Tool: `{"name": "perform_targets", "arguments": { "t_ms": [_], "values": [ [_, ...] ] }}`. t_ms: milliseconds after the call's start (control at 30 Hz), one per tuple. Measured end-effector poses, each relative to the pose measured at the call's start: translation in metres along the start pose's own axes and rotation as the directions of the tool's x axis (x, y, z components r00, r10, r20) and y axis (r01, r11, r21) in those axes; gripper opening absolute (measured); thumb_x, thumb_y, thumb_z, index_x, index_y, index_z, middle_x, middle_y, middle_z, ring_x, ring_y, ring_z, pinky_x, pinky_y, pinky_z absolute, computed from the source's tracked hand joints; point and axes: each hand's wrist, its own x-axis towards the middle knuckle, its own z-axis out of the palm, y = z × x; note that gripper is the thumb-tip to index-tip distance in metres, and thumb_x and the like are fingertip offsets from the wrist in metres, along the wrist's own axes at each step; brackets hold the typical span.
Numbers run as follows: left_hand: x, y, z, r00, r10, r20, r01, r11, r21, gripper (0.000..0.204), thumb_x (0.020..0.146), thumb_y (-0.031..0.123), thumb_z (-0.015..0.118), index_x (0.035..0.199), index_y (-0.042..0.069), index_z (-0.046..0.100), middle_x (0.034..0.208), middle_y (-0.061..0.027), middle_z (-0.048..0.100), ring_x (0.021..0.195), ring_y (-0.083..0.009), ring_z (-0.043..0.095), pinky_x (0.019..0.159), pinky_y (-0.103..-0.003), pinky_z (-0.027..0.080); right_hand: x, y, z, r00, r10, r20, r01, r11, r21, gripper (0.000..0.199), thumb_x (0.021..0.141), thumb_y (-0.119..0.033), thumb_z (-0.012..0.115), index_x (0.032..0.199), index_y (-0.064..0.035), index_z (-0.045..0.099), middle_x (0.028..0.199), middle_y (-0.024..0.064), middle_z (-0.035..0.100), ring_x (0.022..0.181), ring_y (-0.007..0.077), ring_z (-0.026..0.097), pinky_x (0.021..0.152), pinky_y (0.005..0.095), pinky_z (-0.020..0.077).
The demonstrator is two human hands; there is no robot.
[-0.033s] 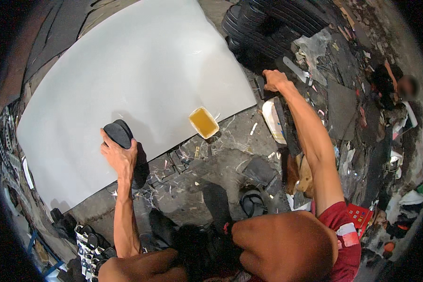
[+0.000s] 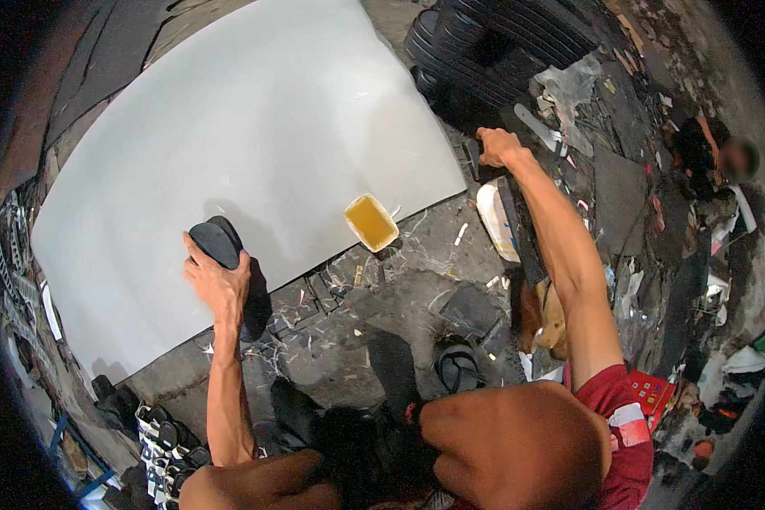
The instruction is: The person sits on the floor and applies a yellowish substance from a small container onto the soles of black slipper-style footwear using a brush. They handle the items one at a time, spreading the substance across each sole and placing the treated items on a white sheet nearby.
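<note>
Lying nearest me, flip-flop (image 2: pixel 459 368): dark, on the floor near the knee (image 2: pixel 518 433).
Left hand (image 2: pixel 219 285): fingers and thumb clamped around the black pads (image 2: pixel 215 246), which I see over the white sheet (image 2: pixel 229 119).
Tub (image 2: pixel 385 245): yellow inside, at the sheet's near edge.
Right hand (image 2: pixel 500 148): stretched beyond the sheet's right side; I cannot tell its fingers' grip.
Stack (image 2: pixel 501 38): black, ridged, farthest.

Sheet (image 2: pixel 255 110), tub (image 2: pixel 371 223) at its near edge, soles (image 2: pixel 216 245) over its left part, sandal (image 2: pixel 457 369) before it, stack (image 2: pixel 493 38) to its right
</note>
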Motion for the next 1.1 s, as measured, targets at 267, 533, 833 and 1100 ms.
{"name": "perform_targets", "arguments": {
  "t_ms": [267,533,833,1100],
  "values": [
    [-0.032,0.009,-0.040,0.953,0.165,-0.254,-0.216,0.958,-0.189,0.101,0.093,0.036,0.089,0.170,-0.002,0.037,0.148,-0.0340,0.058,0.137,-0.0439,0.056,0.115,-0.056,0.047,-0.064,-0.019,-0.075,0.949,-0.100,-0.298,0.179,0.951,0.251,0.035,0.092,-0.022,0.082,0.126,-0.0124,0.081,0.121,0.0169,0.078,0.119,0.0396,0.073,0.109,0.0505,0.0565],
    [-0.088,0.082,-0.101,0.639,0.433,0.635,0.747,-0.153,-0.647,0.058,0.114,0.029,0.070,0.158,-0.005,0.054,0.146,-0.0200,0.069,0.123,-0.0260,0.073,0.107,-0.039,0.059,-0.214,-0.134,-0.067,0.194,-0.323,-0.926,0.719,0.689,-0.090,0.054,0.076,-0.002,0.087,0.127,-0.0209,0.086,0.130,0.0069,0.073,0.117,0.0329,0.067,0.102,0.0465,0.0589],
    [-0.109,0.069,-0.133,0.783,0.368,0.502,0.536,0.010,-0.844,0.037,0.106,0.014,0.082,0.136,-0.006,0.071,0.113,-0.0074,0.080,0.089,-0.0129,0.075,0.085,-0.030,0.064,-0.270,-0.249,-0.046,0.028,-0.378,-0.925,0.886,0.438,-0.152,0.043,0.081,-0.007,0.088,0.121,-0.0211,0.089,0.127,0.0030,0.070,0.115,0.0248,0.064,0.097,0.0383,0.0596],
    [-0.123,0.049,-0.159,0.857,0.222,0.465,0.431,0.186,-0.883,0.018,0.105,0.014,0.082,0.108,-0.005,0.081,0.094,-0.0023,0.079,0.080,-0.0088,0.070,0.074,-0.026,0.059,-0.315,-0.287,-0.055,0.742,-0.114,-0.660,0.647,-0.135,0.751,0.041,0.095,-0.019,0.081,0.135,-0.0081,0.076,0.140,0.0136,0.063,0.119,0.0230,0.063,0.102,0.0389,0.0555]
  ]
}}
